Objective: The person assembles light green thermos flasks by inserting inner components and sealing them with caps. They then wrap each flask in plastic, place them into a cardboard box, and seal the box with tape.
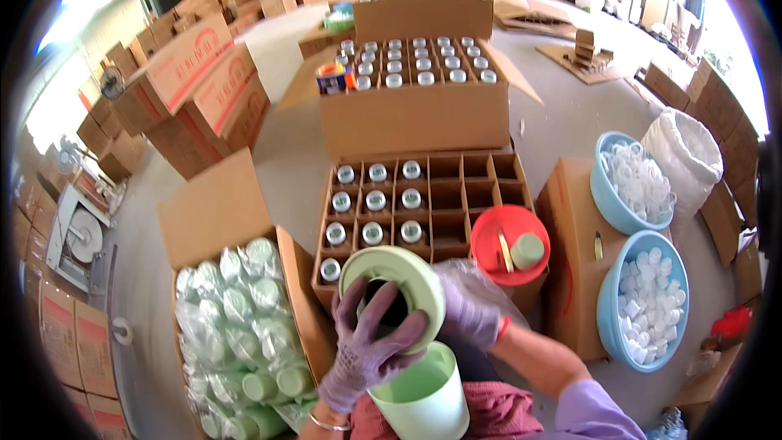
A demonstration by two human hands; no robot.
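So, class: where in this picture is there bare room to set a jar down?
Free: the empty cells of the divided carton beside its capped jars, and bare floor left of it. Crowded: the box of wrapped jars and both blue basins.

Two blue basins, one red bowl, ten capped jars in divided carton

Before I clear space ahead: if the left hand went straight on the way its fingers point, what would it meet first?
The left hand already presses the pale green jar. Beyond that, probably the divided carton, though depth is unclear.
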